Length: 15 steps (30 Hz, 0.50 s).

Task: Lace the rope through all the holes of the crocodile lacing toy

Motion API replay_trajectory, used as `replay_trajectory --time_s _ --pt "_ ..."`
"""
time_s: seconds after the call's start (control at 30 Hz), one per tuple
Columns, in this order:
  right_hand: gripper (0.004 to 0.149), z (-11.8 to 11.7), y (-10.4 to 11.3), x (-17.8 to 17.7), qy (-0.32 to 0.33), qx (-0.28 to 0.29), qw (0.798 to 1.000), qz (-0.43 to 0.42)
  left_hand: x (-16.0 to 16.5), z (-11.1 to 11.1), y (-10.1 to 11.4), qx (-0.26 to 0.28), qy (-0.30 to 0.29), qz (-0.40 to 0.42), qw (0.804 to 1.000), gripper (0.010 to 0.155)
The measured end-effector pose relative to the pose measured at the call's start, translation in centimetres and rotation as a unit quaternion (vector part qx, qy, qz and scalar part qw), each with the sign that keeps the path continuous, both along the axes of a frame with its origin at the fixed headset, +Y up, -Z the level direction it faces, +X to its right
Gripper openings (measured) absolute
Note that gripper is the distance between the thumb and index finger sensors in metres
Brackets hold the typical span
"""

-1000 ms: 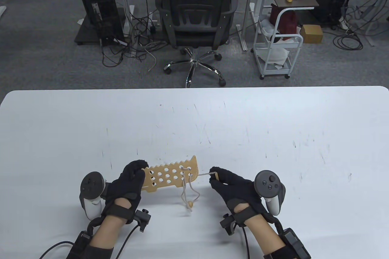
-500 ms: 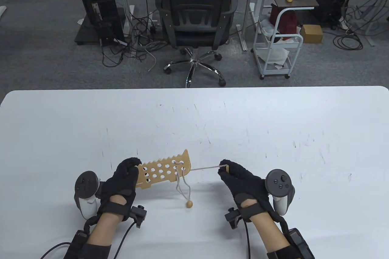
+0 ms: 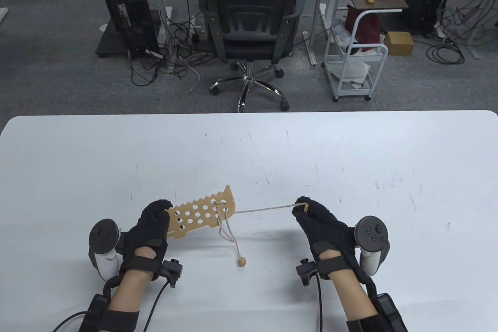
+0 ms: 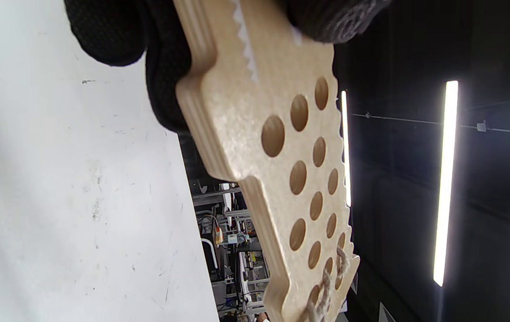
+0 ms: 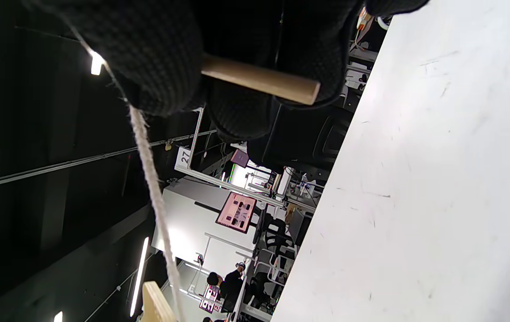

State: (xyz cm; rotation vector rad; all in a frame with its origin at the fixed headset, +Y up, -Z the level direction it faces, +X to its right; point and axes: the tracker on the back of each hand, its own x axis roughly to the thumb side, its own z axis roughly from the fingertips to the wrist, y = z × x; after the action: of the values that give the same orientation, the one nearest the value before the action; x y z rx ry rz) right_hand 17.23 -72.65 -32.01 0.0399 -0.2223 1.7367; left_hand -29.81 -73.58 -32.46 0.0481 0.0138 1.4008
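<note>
Crocodile toy (image 3: 202,213) long axis left-right, rope (image 3: 264,208) end rightward.

Pale tan wooden crocodile board (image 3: 202,215), lower left of centre, dotted with round holes, saw-toothed top edge. Off-white rope (image 3: 264,209); tan bead (image 3: 242,262); light wood peg (image 5: 259,79). Black knit gloves on left hand (image 3: 149,227) and right hand (image 3: 323,227). White table (image 3: 350,160), dark scuffs.

Black office chair (image 3: 249,24) is standing beyond the white table (image 3: 350,160), far past the grip; white cart (image 3: 356,67) is sitting to its right.
</note>
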Motion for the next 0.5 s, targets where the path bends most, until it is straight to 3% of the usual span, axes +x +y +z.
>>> replay_trajectory --time_s 0.5 --pt "0.043 -0.2 0.5 2.8 -0.046 0.004 0.998 -0.047 -1.0 0.0 -0.1 -0.010 0.027 0.008 1.000 0.052"
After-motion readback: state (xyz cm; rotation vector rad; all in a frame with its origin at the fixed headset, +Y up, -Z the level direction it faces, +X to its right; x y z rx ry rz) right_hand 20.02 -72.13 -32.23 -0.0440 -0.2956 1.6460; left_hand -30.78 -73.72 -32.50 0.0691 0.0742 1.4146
